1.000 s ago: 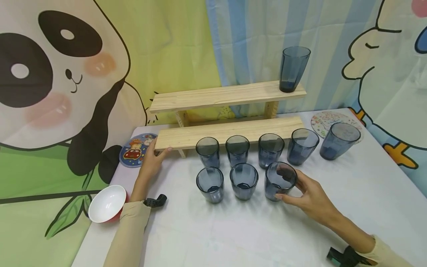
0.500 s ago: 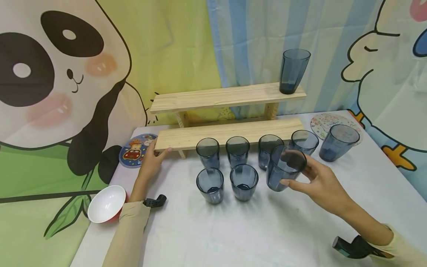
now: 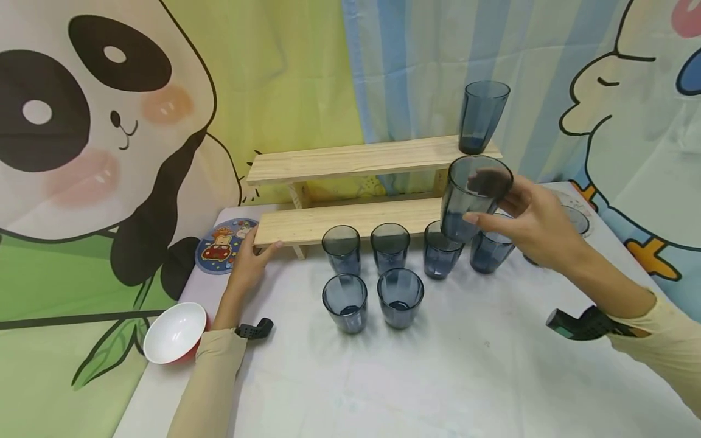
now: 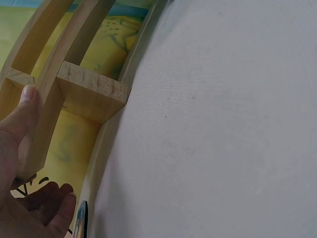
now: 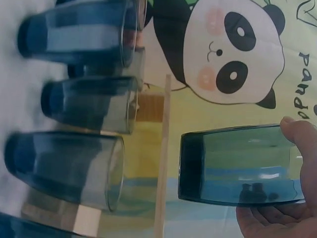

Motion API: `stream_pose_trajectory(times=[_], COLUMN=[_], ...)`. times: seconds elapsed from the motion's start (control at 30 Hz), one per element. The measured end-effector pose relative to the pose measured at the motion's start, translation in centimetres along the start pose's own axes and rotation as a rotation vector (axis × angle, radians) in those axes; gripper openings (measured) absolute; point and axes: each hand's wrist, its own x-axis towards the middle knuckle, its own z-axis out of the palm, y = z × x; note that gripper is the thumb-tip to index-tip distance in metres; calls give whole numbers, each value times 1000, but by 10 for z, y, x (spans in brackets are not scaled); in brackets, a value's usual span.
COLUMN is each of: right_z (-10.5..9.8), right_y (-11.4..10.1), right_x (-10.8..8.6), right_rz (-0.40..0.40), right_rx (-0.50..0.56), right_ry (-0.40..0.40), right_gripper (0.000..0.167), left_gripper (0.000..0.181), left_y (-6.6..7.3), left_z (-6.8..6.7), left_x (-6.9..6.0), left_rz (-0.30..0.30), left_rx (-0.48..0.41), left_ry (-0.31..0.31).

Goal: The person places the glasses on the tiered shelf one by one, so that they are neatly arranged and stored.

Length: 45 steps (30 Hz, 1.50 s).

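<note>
A blue-grey glass tumbler (image 3: 465, 201) is held up by my right hand (image 3: 539, 228), thumb on its near side and fingers around the far side. In the right wrist view this tumbler (image 5: 237, 163) hangs apart from the wooden shelf. My left hand (image 3: 249, 267) grips the left end of the lower board of a two-tier wooden shelf (image 3: 350, 222); its thumb lies on the board edge in the left wrist view. Another tumbler (image 3: 484, 115) stands on the right end of the upper board. Two tumblers (image 3: 345, 304) make the front row on the table, with several behind.
A white bowl with a red outside (image 3: 176, 333) lies at the table's left edge. A round blue picture mat (image 3: 221, 246) is beside the left hand. A pale patterned round mat at the back right is mostly covered by my right hand. Printed curtains hang behind the shelf.
My right hand has lifted the tumbler from the right end of the front row and carried it upward to shelf height. The left hand keeps its place on the shelf.
</note>
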Motion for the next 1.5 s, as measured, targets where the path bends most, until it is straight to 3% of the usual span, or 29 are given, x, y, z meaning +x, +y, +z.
stream_pose_trajectory(times=[0.23,0.53,0.73,0.83,1.1,1.27,1.5], right_z=[-5,2,11,14,23,30,38], right_y=[6,10,16,18,22,22,24], right_x=[48,108,141,155,177,182,186], right_rz=[58,75,103,117,157,179,181], right_rx=[30,21,27,4,-49,-95,-77], right_ry=[11,69,116,129,150,167,197], right_gripper=[59,69,45,42,45,49,50], left_gripper=[91,92,93,92,90,90,93], left_y=[-2,-2,-2,0,0,0,-1], left_z=[1,1,0,0,1,1,1], left_x=[2,2,1,1,2,1,0], left_rz=[32,16,18,28,51,48,24], left_rx=[-23,-2,-4,-10,-17,-15,-9], left_ry=[-7,1,-2,-2,-2,-6,1])
